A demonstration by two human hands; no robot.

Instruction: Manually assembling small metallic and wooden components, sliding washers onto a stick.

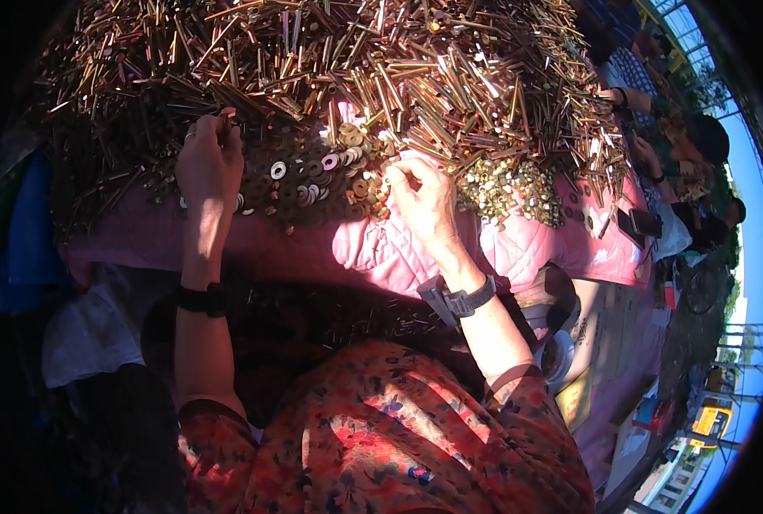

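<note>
My left hand (209, 167) is raised at the near edge of a big heap of long, thin, brassy threaded rods or bolts (304, 51). Its fingers are pinched together at the tips, and whatever they hold is too dark and small to name. Flat round washers (300, 178) lie in a loose pile between my two hands. Over the right end of that pile, my right hand (426, 199) has thumb and forefinger curled together in a pinch; what is between them cannot be made out. Just right of it is a pile of small golden nuts (510, 190).
A pink quilted cloth (390, 257) covers the near edge of the work surface. On its right end lies a dark phone-like object (643, 223). Other people's arms (634, 100) reach in at the far right. A blue container (30, 231) and a white bag (90, 334) are at the left.
</note>
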